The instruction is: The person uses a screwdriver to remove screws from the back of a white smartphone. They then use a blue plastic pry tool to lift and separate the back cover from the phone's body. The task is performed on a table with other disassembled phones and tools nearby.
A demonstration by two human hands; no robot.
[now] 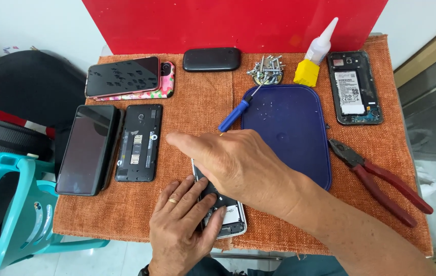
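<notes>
Pinning an opened white-edged phone (226, 213) flat at the near edge of a coarse orange woven mat (197, 110).

Left hand (185, 227), a ring on one finger, lies spread over the phone's exposed back and presses it down without closing around it; right hand (233, 163) crosses above the phone, forefinger stretched to the left, and whether its curled fingers clasp anything cannot be told. Just beyond it lies a blue-handled screwdriver (238, 110), its thin shaft aimed at a small dish of shiny metal screws (268, 70). Beside these sits a smooth dark-blue rounded plastic lid (292, 128), then a yellow-based glue bottle with a white nozzle (316, 53). Red-handled pliers (381, 181) lie to the right, below a backless phone showing its battery (353, 87). Glossy black slabs and an opened black phone (139, 143) line the left.
</notes>
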